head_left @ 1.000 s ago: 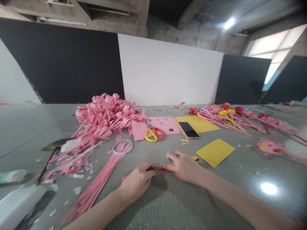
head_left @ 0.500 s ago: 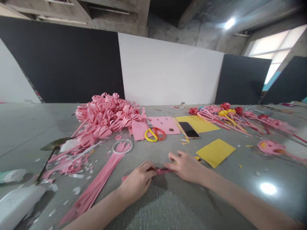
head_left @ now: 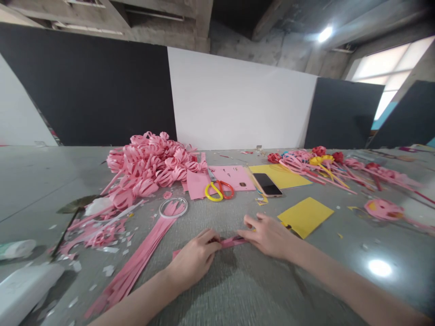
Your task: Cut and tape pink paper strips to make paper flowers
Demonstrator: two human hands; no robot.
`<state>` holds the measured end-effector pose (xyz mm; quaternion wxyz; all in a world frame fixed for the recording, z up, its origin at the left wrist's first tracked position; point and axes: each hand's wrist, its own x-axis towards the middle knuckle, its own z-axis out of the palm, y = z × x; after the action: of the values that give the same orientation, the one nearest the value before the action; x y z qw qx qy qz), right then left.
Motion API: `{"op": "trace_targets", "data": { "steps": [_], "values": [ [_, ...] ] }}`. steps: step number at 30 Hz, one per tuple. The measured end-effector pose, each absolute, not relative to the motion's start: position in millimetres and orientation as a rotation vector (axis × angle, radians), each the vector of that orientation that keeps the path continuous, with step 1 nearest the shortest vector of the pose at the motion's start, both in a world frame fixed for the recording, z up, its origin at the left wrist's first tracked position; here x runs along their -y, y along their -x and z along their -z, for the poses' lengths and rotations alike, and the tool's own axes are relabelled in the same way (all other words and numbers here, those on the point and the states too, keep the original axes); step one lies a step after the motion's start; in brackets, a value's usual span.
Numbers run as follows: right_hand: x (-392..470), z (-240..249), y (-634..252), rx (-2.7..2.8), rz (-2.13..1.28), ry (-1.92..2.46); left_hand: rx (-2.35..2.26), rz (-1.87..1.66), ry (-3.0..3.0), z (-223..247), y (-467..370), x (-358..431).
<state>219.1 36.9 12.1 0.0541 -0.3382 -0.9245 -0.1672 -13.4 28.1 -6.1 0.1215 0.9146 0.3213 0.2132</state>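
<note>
My left hand (head_left: pixel 199 253) is closed, pinching a pink paper strip (head_left: pixel 234 242) low over the grey table; one end shows left of the hand. The strip runs right to the fingertips of my right hand (head_left: pixel 268 235). That hand is closed round a slim yellow-and-black tool (head_left: pixel 287 226), mostly hidden by the palm; a dark tip lies against the strip at the fingers. What kind of tool it is, I cannot tell. Beyond my left hand, a bundle of pink strips (head_left: pixel 146 258) lies with its far end inside a white tape ring (head_left: pixel 173 207).
Scissors (head_left: pixel 217 190) lie on pink paper (head_left: pixel 238 174). Nearby are a phone (head_left: pixel 268 184), a yellow sheet (head_left: pixel 306 216) and a heap of pink paper loops (head_left: pixel 152 163). Paper flowers (head_left: pixel 322 160) lie at the back right. A white box (head_left: pixel 29 290) stands at the near left.
My right hand has slid a little to the right with the tool, and more of the pink strip shows between my hands. My left hand stays in place.
</note>
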Motion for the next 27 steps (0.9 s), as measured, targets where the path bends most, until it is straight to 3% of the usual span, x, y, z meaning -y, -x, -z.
{"op": "trace_targets", "data": {
  "steps": [15, 27],
  "values": [
    [-41.6, -16.3, -229.5, 2.641, 0.358, 1.096, -0.962, -0.593, -2.716, 5.1, 13.6, -29.9],
    [-35.5, -15.4, -215.6, 2.601, 0.567, 1.008, -1.106, -0.686, -2.499, 4.3, 13.9, -28.5]
  ]
}}
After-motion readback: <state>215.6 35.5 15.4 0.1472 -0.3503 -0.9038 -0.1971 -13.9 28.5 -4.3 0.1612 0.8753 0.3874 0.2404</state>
